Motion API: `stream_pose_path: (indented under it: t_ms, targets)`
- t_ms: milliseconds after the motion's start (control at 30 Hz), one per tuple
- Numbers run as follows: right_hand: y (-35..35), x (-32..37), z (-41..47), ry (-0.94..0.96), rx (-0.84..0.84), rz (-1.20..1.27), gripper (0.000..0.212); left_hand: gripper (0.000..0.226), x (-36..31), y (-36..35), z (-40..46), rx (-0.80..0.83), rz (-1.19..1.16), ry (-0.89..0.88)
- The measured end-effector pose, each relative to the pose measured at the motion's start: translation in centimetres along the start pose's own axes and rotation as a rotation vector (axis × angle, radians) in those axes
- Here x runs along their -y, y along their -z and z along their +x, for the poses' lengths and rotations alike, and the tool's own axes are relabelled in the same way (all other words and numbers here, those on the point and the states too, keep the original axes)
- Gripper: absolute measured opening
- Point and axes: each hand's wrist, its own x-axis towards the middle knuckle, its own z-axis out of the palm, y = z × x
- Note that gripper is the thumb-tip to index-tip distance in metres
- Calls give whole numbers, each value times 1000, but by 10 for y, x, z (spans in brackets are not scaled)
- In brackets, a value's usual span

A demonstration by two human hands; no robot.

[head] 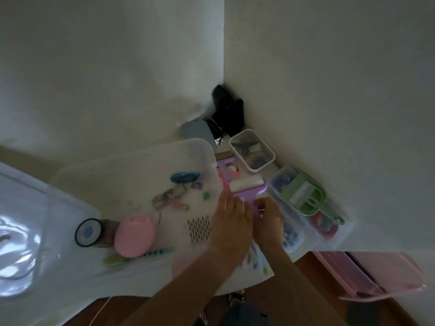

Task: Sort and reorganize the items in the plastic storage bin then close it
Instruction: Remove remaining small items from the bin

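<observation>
Two hands meet at the purple lint roller (244,191): I see my left hand (229,222) and right hand (268,214) curled around its handle. The clear storage bin (131,161) lies just left of my left hand, a pink case (135,235) inside.

a black pouch (227,111) sits in the wall corner, pink rack (367,276) lower right.

We see two hands, the left hand (229,222) and the right hand (268,216). We count one big clear bin (131,165), one purple roller (244,184), one green scoop (306,196), and one pink round case (135,235).
</observation>
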Motion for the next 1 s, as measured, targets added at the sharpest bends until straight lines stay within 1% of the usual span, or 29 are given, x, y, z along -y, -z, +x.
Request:
stream_pose_path:
  t_ms: [100, 167, 200, 267, 333, 400, 433, 500, 567, 667, 700, 767, 833, 867, 933, 1000]
  targets:
    - [-7, -10, 2, -9, 19, 13, 18, 46, -14, -20, -20, 60, 43, -1]
    - [-12, -17, 4, 5, 47, -75, 18, 54, -13, -32, -33, 96, 4, 43]
    - [-14, -20, 4, 9, 74, -114, 17, 55, -11, -38, -36, 90, 12, 23]
    - [-17, -23, 4, 5, 117, -110, 15, 50, -8, -40, -40, 33, 20, -61]
    - [-24, -33, 4, 45, 154, -208, 18, 48, -2, -35, -41, -41, -74, -69]
    - [-24, -37, 5, 78, 188, -292, 24, 49, 3, -30, -38, -125, -159, -21]
    - [-22, -38, 8, 93, 206, -307, 26, 51, 6, -27, -38, -136, -197, 17]
    - [-12, -29, 9, 84, 257, -220, 34, 54, 17, -19, -38, -145, -276, 101]
    - [0, -14, 10, 60, 212, -137, 37, 57, 31, -16, -40, -180, -311, 152]
    - [20, 18, 8, 156, 77, -49, 27, 55, 54, -18, -54, -219, -389, 224]
    - [27, 33, 6, 172, 36, 7, 23, 51, 64, -20, -61, -204, -386, 256]
    - [43, 67, 0, 190, 6, 130, 19, 41, 89, -24, -76, -82, -366, 330]
    - [52, 101, -9, 239, 31, 190, 15, 39, 114, -30, -90, 70, -356, 380]
    - [50, 114, -12, 267, 58, 200, 13, 39, 126, -34, -96, 116, -358, 395]
    - [34, 133, -15, 341, 124, 151, 13, 38, 144, -42, -103, 177, -378, 428]
    - [-2, 145, -12, 404, 246, -27, 18, 36, 156, -51, -102, 226, -409, 455]
